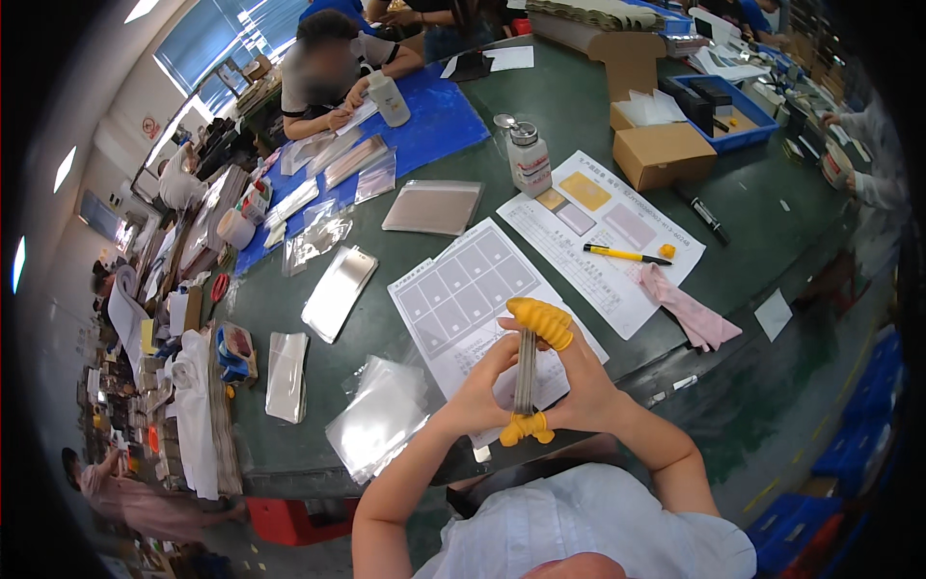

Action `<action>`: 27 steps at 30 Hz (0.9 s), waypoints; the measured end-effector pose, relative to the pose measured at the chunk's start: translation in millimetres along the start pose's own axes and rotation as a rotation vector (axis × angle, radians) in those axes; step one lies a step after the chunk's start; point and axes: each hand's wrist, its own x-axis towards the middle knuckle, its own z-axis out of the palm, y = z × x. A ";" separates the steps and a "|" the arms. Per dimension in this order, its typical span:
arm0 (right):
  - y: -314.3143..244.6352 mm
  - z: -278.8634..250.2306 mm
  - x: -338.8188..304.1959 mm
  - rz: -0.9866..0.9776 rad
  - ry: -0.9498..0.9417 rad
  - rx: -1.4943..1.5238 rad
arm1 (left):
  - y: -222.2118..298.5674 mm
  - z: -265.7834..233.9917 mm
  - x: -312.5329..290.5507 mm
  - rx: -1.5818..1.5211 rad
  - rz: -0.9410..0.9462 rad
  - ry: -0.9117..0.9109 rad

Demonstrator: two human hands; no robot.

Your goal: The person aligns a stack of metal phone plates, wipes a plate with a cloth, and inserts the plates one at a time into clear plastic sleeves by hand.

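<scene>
Between my two hands, above the table's near edge, a stack of thin flat plates (525,372) stands edge-on. My left hand (487,381) is closed on its left side, and my right hand (584,381) grips it from the right. Yellow finger cots cover fingertips at the stack's top and bottom. Beneath the hands lies a printed sheet (439,333) with a grey grid. A second sheet (617,304) to its right bears flat yellow and pale pieces, a yellow pen (617,253) and a pink cloth (687,309). Clear plastic bags (379,415) lie left of my left forearm.
A pump bottle (528,159), a cardboard box (664,154) and a blue tray (757,130) stand farther back. Bagged packs (338,292) lie to the left. Across the table, a person writes at a blue mat (439,116). A red stool (289,521) stands below the table.
</scene>
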 end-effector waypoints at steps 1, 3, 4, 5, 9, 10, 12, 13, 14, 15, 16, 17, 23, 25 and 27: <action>-2.4 0.6 0.6 0.005 0.011 0.006 | -1.3 -0.8 -0.4 0.004 -0.009 -0.010; -6.6 1.3 1.7 -0.010 0.002 -0.055 | -4.5 -1.9 -1.5 -0.058 0.029 0.011; -6.4 1.3 1.0 -0.005 0.015 -0.050 | -5.6 -2.4 -0.9 -0.054 0.021 0.000; -5.8 1.4 0.2 -0.005 0.026 -0.018 | -6.7 -2.9 -0.2 -0.020 0.013 0.002; 1.2 0.7 -5.6 0.036 0.063 0.053 | -16.2 -1.7 -0.8 0.041 -0.007 0.048; 1.7 1.3 -5.7 0.041 0.075 0.061 | -16.6 -0.8 -0.7 0.047 -0.016 0.037; 0.2 0.6 -3.6 0.023 0.082 0.068 | -17.0 1.5 0.3 -0.105 -0.019 0.071; -1.3 -0.2 -3.8 0.023 0.089 0.077 | -17.4 1.7 0.0 -0.098 -0.027 0.068; -2.8 -1.3 -4.4 0.019 0.076 0.072 | -18.7 1.5 -0.3 -0.100 -0.003 0.073; -3.1 -1.4 -5.1 0.015 0.061 0.066 | -20.0 1.1 -0.8 -0.102 0.021 0.078; -1.9 -0.9 -5.8 0.013 0.065 0.073 | -20.8 1.4 -0.9 -0.095 0.016 0.077; -0.2 -0.1 -6.4 0.009 0.092 0.050 | -21.7 1.6 -1.1 -0.115 0.018 0.080; -0.9 -0.7 -6.9 -0.003 0.103 0.029 | -28.9 -0.3 -3.3 -0.129 0.029 0.077; -2.4 -2.0 -6.6 -0.005 0.078 0.031 | -30.7 0.2 -3.7 -0.145 0.045 0.085; -3.6 -2.5 -6.5 -0.006 0.078 0.031 | -35.3 -0.5 -4.6 -0.159 0.060 0.099</action>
